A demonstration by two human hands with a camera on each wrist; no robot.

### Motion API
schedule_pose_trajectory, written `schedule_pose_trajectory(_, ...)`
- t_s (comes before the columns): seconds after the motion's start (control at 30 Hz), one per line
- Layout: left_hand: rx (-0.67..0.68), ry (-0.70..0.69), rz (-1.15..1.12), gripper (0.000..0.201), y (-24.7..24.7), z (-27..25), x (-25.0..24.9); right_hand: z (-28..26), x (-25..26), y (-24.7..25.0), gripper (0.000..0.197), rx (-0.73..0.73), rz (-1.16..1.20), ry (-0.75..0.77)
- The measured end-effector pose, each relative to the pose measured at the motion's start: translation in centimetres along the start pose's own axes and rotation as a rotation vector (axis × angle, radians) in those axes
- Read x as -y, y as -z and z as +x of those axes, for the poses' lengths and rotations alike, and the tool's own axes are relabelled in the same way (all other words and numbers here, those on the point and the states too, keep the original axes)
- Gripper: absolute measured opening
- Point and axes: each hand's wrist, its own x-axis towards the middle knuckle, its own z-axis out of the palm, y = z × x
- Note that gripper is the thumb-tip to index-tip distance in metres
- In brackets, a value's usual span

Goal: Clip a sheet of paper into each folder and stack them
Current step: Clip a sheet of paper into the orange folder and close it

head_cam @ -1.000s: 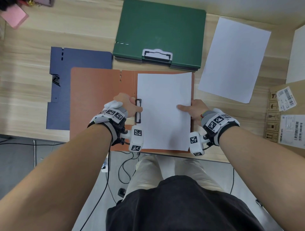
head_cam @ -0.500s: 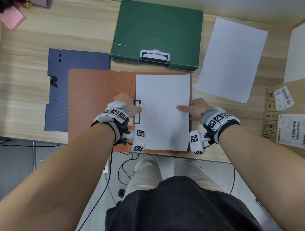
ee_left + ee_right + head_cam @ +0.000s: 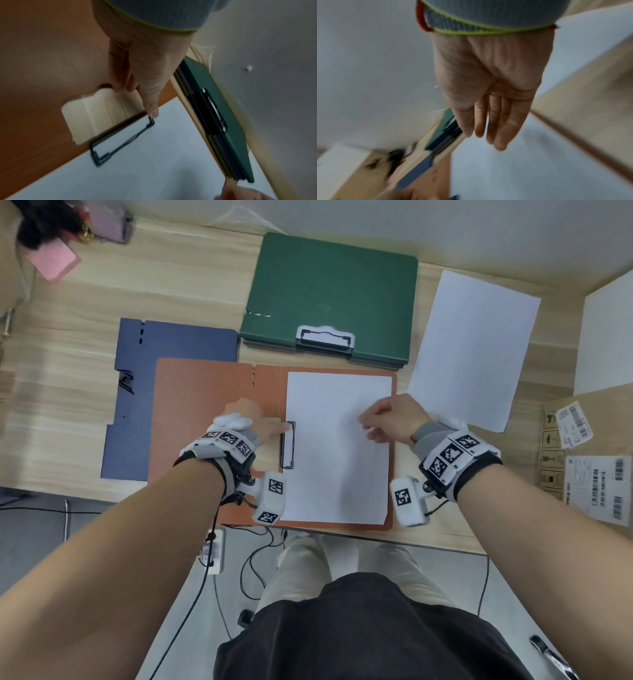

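Observation:
An orange folder (image 3: pixel 212 412) lies open in front of me with a white sheet (image 3: pixel 337 470) on its right half. A black wire clip (image 3: pixel 287 445) lies flat over the sheet's left edge. My left hand (image 3: pixel 253 422) sits on the folder's spine, and its thumb tip (image 3: pixel 153 113) touches the clip's far corner (image 3: pixel 150 121). My right hand (image 3: pixel 390 419) hovers over the sheet's upper right part, blurred, with straight fingers (image 3: pixel 498 121) that hold nothing. A closed green folder (image 3: pixel 329 292) tops a stack at the back.
A blue folder (image 3: pixel 164 361) lies open to the left, partly under the orange one. A loose white sheet (image 3: pixel 472 347) lies at the right. A labelled cardboard box (image 3: pixel 589 453) stands at the far right edge. Pink and dark items (image 3: pixel 54 261) sit at the back left corner.
My right hand has lifted off the sheet's right edge and moved up and left over the paper. My left hand stays at the clip.

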Motion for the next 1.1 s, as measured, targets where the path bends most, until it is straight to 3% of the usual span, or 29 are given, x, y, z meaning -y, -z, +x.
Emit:
schedule_pose_trajectory(0.1,-0.159,0.079,-0.03,0.085,2.2,0.4,2.9,-0.1,4.4,-3.4,0.016,0.069,-0.221,0.173)
schedule_pose_trajectory(0.17,-0.147,0.192,0.034,0.109,3.2,0.2,5.1,-0.1,5.8,-5.2,0.031,0.105,-0.444,0.206)
schedule_pose_trajectory(0.33,-0.131,0.392,0.099,0.128,4.2,-1.1,11.4,-0.2,6.1,-9.1,0.051,0.232,-0.77,0.104)
schedule_pose_trajectory(0.6,-0.18,0.365,-0.022,0.132,5.0,1.3,14.5,-0.3,6.5,-10.6,0.052,0.205,-0.855,0.059)
schedule_pose_trajectory(0.77,-0.319,0.035,-0.058,0.066,9.5,-0.3,12.8,-0.9,7.1,-10.1,0.054,0.243,-0.843,0.056)
schedule_pose_trajectory(0.93,-0.424,-0.217,0.071,0.058,13.6,-5.4,6.3,-2.1,7.8,-7.7,0.056,0.285,-0.51,0.04)
schedule_pose_trajectory(1.0,-0.347,-0.349,-0.008,0.061,13.5,-7.2,4.0,-3.1,8.3,-6.2,0.056,0.292,-0.258,0.038)
schedule_pose_trajectory(1.1,-0.096,-0.48,-0.212,0.06,11.8,-10.0,0.0,-4.9,8.6,-2.9,0.07,0.299,0.038,0.046)
